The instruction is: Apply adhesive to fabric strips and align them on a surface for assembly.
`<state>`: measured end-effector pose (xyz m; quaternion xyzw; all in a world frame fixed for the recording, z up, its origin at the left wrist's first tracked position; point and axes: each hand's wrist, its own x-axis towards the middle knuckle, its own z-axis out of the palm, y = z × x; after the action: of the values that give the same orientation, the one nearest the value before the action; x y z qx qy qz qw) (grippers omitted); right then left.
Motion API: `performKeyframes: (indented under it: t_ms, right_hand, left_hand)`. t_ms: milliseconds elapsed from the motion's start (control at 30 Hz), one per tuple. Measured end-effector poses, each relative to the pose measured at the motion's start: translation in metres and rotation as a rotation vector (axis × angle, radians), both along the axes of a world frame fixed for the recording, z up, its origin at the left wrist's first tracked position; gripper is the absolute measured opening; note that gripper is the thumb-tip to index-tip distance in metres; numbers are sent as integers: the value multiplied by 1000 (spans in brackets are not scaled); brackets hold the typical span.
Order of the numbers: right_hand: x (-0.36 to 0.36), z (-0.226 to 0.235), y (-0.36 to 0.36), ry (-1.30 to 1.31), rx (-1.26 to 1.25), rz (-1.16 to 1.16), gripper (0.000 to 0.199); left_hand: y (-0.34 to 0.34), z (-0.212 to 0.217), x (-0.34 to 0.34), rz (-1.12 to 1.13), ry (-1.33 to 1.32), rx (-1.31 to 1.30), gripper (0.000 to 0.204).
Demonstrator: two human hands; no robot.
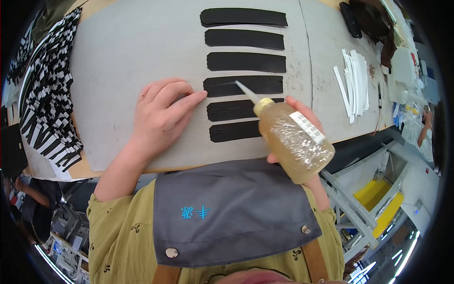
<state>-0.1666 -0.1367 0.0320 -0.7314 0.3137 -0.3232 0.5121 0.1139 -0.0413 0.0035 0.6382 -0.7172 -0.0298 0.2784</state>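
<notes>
My right hand [309, 116] is wrapped round a squeeze bottle [295, 139] of cloudy amber liquid. The bottle is tilted, and its pale tapered nozzle [247, 91] points at the middle of a black strip [260, 85]. A thin glossy line runs along that strip's left part. My left hand [163, 111] rests palm down with bent fingers, one fingertip pressing the same strip's left end. Two nearer strips, a black strip [229, 110] and the nearest black strip [231, 131], also bear lines; the bottle hides part of both.
Three more dark strips lie farther off, the farthest a stack [243, 18]. A heap of black-and-white strips [52, 90] covers the table's left. White strips [355, 85] and a thin pen-like tool [379, 95] lie right. A dark case [350, 20] sits far right on the grey tabletop [137, 42].
</notes>
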Motion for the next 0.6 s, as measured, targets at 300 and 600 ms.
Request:
performKeyframes:
  t_ms: [300,600]
  right_hand:
    - [-45,-19,-5,67,-62,-396,119]
    - [-54,-21,-1,-63,18,-468,118]
  left_hand:
    - [0,0,-2,5,-12,28,29]
    - [-1,0,-2,-14,8,1,34]
